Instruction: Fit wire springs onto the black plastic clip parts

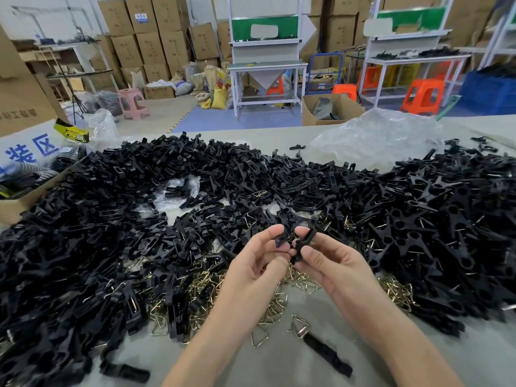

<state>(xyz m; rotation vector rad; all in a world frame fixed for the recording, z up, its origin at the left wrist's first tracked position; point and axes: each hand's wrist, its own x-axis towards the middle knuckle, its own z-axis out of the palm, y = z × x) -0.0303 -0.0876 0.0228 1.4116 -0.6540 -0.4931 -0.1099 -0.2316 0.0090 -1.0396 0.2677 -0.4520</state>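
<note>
At the near edge of the table (279, 367), both bare forearms enter from below and converge toward the centre. One loose black clip part (326, 354) lies flat on the surface between them, with a single triangular wire spring (298, 326) just beside it.

Left hand (251, 272): palm turned inward, fingers curled. Its thumb and forefinger pinch a short black clip half (281, 239).

Right hand (332, 263): palm turned toward the left hand, fingers curled. Its thumb and fingertips pinch a longer black clip arm (305, 241), held tilted.

The two held parts touch between the fingertips, above the table (whether a spring is seated between them cannot be determined).

Beneath and around the hands lies a scatter of brass-coloured wire springs (201, 297). A heap of black clip parts (111, 233) surrounds it on the left, far and right sides, spanning the table width. Beyond the heap are a crumpled clear plastic bag (377, 138) at right and an open cardboard box (16, 202) at left. Past the table stand a white workbench (266, 65), orange stools (423, 96), a pink stool (132, 103) and stacked cartons (150, 37).
</note>
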